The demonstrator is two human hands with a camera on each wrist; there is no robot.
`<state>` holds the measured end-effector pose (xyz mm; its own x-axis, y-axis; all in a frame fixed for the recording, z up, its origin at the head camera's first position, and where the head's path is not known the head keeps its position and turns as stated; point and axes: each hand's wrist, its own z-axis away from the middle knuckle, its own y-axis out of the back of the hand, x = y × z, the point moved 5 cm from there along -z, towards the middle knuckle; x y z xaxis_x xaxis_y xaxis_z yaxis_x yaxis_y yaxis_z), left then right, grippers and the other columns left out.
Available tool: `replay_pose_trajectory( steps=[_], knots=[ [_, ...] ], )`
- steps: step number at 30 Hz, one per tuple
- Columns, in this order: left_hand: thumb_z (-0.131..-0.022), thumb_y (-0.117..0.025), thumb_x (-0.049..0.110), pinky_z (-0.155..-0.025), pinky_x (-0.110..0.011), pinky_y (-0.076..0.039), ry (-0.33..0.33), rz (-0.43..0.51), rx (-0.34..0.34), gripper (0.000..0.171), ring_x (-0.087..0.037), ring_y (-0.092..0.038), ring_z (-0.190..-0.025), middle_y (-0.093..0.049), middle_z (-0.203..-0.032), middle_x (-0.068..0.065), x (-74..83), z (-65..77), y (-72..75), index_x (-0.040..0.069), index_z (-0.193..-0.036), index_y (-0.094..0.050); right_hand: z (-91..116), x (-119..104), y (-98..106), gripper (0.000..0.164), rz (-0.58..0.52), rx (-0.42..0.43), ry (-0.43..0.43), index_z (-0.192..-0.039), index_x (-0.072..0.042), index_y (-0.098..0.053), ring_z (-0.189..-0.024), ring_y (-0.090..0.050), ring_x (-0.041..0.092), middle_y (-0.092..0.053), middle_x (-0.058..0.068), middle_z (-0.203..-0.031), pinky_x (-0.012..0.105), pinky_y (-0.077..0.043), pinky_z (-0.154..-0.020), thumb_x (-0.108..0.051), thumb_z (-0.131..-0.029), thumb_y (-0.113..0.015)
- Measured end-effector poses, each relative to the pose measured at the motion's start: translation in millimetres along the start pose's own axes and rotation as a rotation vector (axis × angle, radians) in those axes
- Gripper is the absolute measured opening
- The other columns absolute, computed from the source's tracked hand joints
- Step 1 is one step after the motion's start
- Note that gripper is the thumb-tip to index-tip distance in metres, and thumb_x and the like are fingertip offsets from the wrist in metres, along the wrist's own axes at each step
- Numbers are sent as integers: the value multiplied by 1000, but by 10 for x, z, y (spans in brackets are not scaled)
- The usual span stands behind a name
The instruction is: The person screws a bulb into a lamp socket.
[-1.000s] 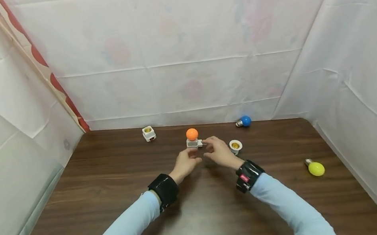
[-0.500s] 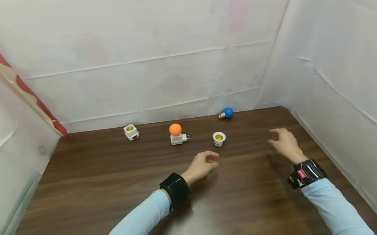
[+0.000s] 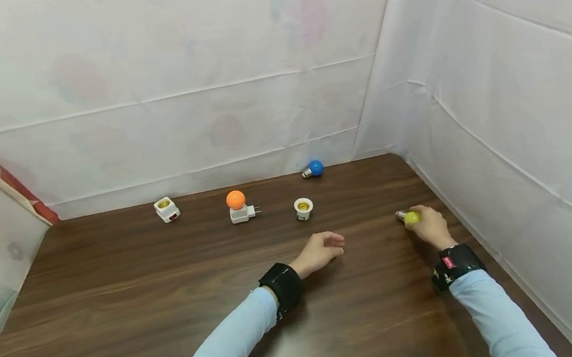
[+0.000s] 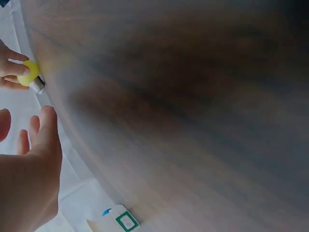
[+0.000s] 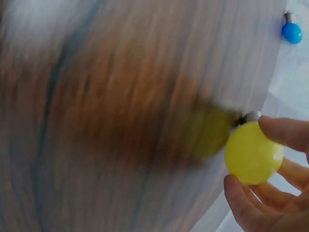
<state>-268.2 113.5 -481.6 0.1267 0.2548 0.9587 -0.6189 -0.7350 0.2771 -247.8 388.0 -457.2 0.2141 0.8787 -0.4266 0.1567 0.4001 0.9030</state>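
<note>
R hand (image 3: 430, 226) pinches yellow bulb (image 3: 411, 218) by globe (image 5: 248, 154), over counter (image 3: 372, 325) near R edge; such grip leaves metal base (image 3: 400, 215) free. L hand (image 3: 319, 252): fingers relaxed, holds nothing, nearest round socket (image 3: 303, 208), standing mouth up, prob. for easy access.

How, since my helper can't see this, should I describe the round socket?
On the dark table, find the orange bulb near the far edge. Right of it, nearer the viewer than the blue bulb, is the round socket; the other bulbless socket is square.

The yellow bulb (image 3: 411, 217) is partly hidden, and the round socket (image 3: 303, 208) carries illegibly small marking (image 3: 302, 218).
</note>
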Motion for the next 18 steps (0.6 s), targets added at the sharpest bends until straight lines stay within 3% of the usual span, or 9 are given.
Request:
replay_pose_trajectory(
  steps=[5, 8, 11, 14, 18],
  knots=[
    [-85, -60, 5, -78, -25, -51, -1, -69, 40, 32, -22, -62, -100, -63, -114, -13, 47, 20, 91, -2, -117, -58, 51, -345, -120, 49, -71, -69, 85, -122, 2, -54, -89, -57, 36, -58, 28, -115, 39, -42, -66, -19, -79, -67],
    [-85, -61, 5, -83, -28, -51, -38, -127, 80, 34, -22, -61, -105, -62, -117, -12, 138, 25, 152, -1, -119, -57, 101, -609, -213, 50, -191, -130, 122, -123, 1, -54, -94, -58, 32, -58, 25, -117, 34, -46, -72, -22, -81, -68],
    [-86, -60, 5, -86, -28, -50, -77, -167, 98, 36, -22, -60, -108, -61, -120, -12, 233, 92, 182, 0, -122, -56, 202, -875, -325, 52, -446, -246, 87, -125, 2, -51, -99, -59, 28, -56, 24, -119, 35, -50, -81, -23, -83, -67],
    [-86, -61, 5, -87, -28, -50, -120, -215, 116, 40, -25, -59, -109, -58, -125, -12, 312, 237, 214, 3, -125, -54, 326, -1118, -441, 53, -744, -374, -17, -129, 3, -47, -99, -60, 20, -52, 22, -123, 36, -50, -87, -24, -86, -65],
    [-83, -66, 7, -88, -31, -50, -204, -342, 209, 48, -25, -56, -113, -53, -129, -10, 393, 485, 319, 7, -129, -51, 476, -1414, -575, 53, -1066, -506, -121, -130, 6, -42, -94, -61, 12, -51, 15, -121, 31, -49, -89, -22, -89, -60]
  ],
)
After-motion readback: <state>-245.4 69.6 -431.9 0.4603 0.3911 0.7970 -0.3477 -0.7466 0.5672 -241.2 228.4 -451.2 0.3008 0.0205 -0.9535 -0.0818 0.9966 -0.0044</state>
